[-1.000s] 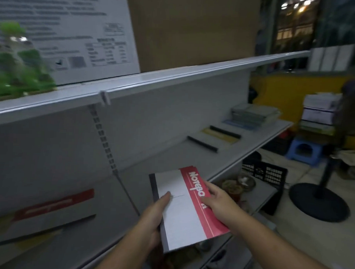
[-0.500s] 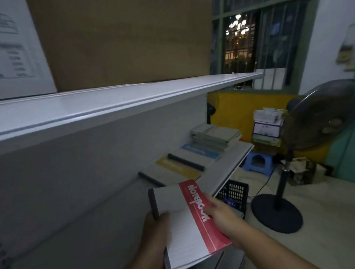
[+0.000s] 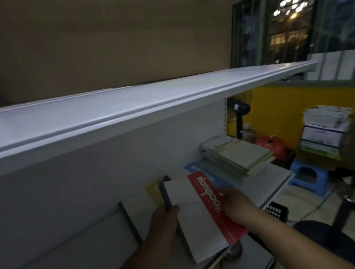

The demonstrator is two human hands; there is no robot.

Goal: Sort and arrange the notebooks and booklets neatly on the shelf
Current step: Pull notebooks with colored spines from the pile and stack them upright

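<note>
I hold a white and red notebook (image 3: 198, 213) marked "Notebook" above the middle shelf (image 3: 271, 178). My left hand (image 3: 163, 224) grips its dark spine edge, thumb on the white cover. My right hand (image 3: 236, 207) holds the red side, fingers over the lettering. On the shelf beyond it lie a blue booklet (image 3: 193, 167), a yellow booklet (image 3: 152, 190) and a stack of pale green notebooks (image 3: 236, 154). A white notebook with a dark spine (image 3: 127, 215) lies flat to the left of my left hand.
The upper shelf (image 3: 133, 110) juts out overhead with a large cardboard box (image 3: 105, 41) on it. To the right stand a blue stool (image 3: 306, 175), stacked white boxes (image 3: 325, 129), a black crate (image 3: 276, 211) and a fan base (image 3: 330, 240) on the floor.
My view has swung right along the shelf. The notebook and both hands have moved right and farther in, toward the booklets and the green stack.
</note>
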